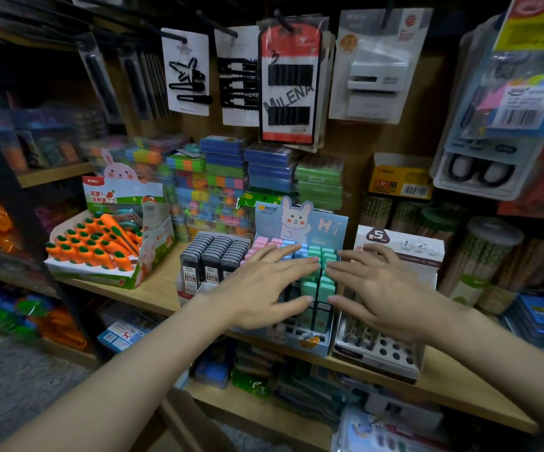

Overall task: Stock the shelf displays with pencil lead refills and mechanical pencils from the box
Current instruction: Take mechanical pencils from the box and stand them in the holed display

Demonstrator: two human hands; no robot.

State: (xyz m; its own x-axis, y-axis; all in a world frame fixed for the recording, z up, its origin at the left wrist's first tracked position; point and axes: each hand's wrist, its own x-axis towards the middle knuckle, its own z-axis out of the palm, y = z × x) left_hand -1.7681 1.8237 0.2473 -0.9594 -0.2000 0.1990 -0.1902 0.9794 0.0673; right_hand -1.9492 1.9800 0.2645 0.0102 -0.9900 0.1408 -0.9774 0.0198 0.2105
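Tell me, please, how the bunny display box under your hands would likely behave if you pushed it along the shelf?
The bunny display box looks like thin card, so it would probably slide easily and flex. Its tall back card might wobble. The loose green refill cases standing in it could tilt or topple.

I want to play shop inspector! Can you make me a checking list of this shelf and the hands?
Surface: wooden shelf, crowded with display boxes.
Job's things: bunny box with pink, blue and green cases, front slots partly bare; grey refill box looks full; pencil stand has several bare holes.
Clutter: carrot box, stacked colourful packs, hair clip cards hanging above.
Grippers: left hand and right hand open, fingers spread over the green cases; touching cannot be told.
Cables: nothing seen.
Surroundings: more stocked shelves below and beside.
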